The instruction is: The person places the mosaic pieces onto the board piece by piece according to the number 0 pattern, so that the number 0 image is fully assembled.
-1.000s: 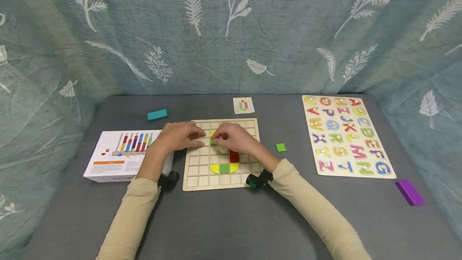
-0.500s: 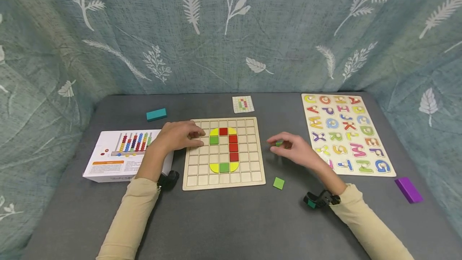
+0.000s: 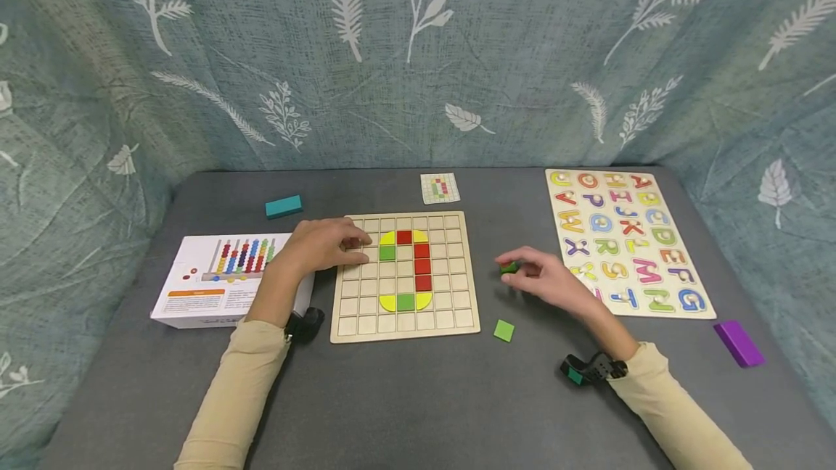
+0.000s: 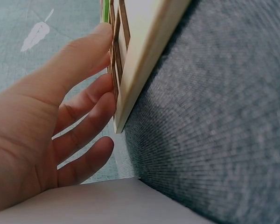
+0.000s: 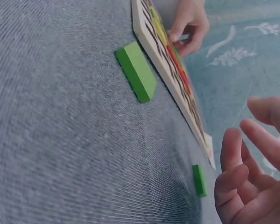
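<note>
My left hand rests at the left edge of a wooden grid board, fingers relaxed and thumb extended over it; the left wrist view shows the fingertips against the board. On the board, red, green and yellow tiles form part of a rounded outline. My right hand hovers right of the board with loosely bent fingers around a small green tile, partly hidden in the head view. The right wrist view shows that tile lying on the table, apart from the fingers.
Another green tile lies nearer the front. A pattern card lies behind the board. A white box and teal block are at left. At right are an alphabet board and purple block.
My right hand has left the green tile on the board and moved right to the loose tile, shifting slightly further right lately. The front green tile came into sight. My left hand has stayed still.
</note>
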A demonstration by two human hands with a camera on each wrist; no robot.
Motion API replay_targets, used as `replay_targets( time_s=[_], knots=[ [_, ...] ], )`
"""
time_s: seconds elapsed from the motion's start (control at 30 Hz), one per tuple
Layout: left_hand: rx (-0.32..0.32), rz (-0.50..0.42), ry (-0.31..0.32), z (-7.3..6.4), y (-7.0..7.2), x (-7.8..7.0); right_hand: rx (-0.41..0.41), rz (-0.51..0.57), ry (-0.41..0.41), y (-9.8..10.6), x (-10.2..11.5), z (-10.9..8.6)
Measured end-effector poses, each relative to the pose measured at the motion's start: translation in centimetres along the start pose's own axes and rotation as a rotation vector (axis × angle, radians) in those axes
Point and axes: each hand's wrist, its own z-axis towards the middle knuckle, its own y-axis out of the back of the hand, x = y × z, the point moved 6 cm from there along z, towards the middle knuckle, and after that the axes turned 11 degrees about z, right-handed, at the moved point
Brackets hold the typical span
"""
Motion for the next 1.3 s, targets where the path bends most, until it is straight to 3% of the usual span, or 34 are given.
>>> replay_targets(
  time_s=[0.23,0.57,0.83,1.3],
  knots=[
    [0.005,0.001,-0.006,-0.1,0.0,0.0,0.117,-0.051,0.093,-0.7,-0.4,-0.7],
    [0.000,0.004,-0.012,-0.1,0.1,0.1,0.259,0.003,0.218,-1.7,-1.1,-1.8],
    [0.015,-0.003,0.002,0.1,-0.1,0.1,0.316,-0.143,0.364,-2.4,-1.0,-2.0],
    [0.008,0.007,-0.004,0.1,0.0,0.0,0.420,-0.145,0.376,-3.3,2.7,-3.1]
  ],
)
